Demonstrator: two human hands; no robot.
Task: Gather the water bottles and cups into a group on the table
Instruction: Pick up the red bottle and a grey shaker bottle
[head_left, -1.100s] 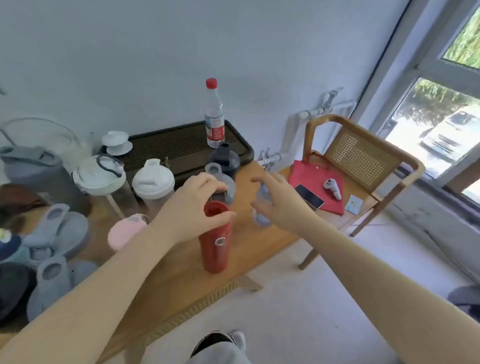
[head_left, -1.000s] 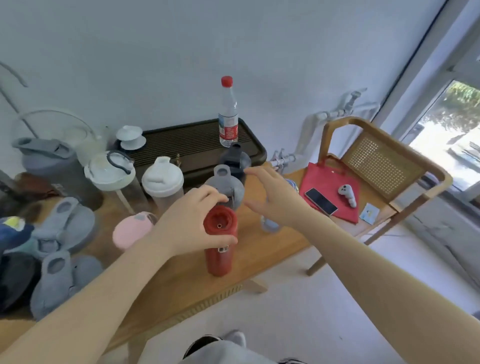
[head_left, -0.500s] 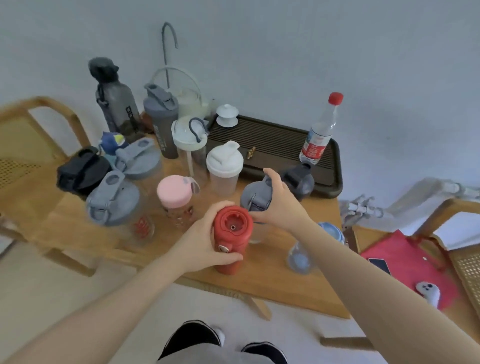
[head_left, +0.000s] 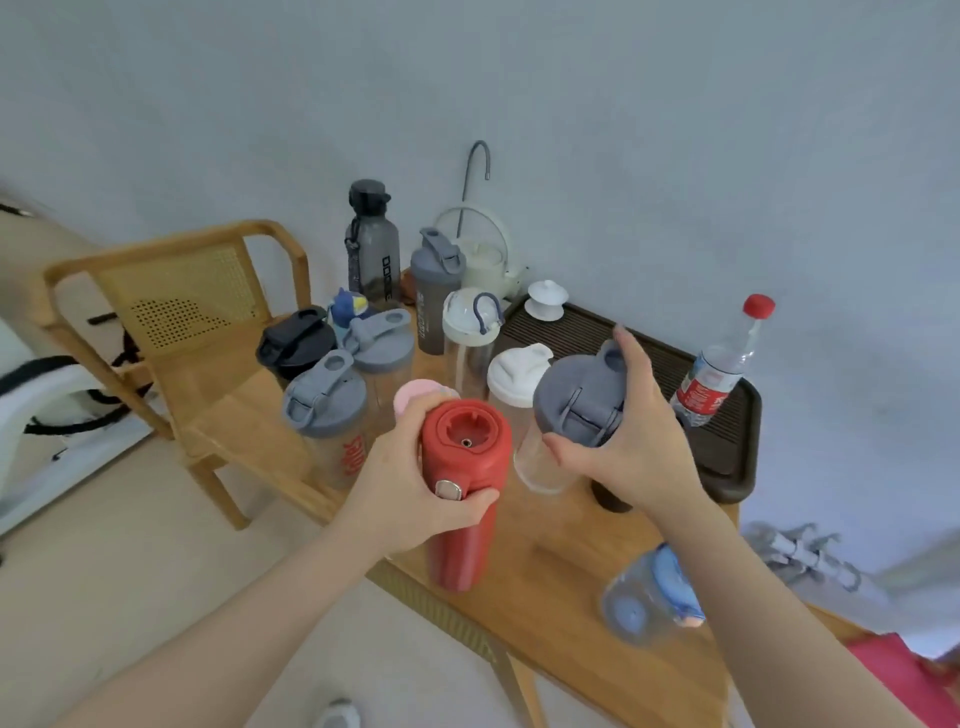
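My left hand (head_left: 410, 483) wraps the red bottle (head_left: 462, 493) near the table's (head_left: 571, 597) front edge; my right hand (head_left: 623, 441) clamps the grey shaker's (head_left: 576, 400) lid. Both look rigid, smooth and probably light, so I judge gripping high is safest.

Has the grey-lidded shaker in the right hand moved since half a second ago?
Yes. The grey-lidded shaker, gripped by the right hand, has shifted from beside the dark bottle at the tea tray toward the white-lidded cup.

— What sort of place?
— A home, likely a tea corner: a rattan chair (head_left: 171, 306) at left, a wooden desk (head_left: 566, 587) against a plain wall.
— Anything else?
— A tea tray (head_left: 727, 452) with a lidded cup (head_left: 546, 300) and a kettle (head_left: 485, 260) with a spout at centre.
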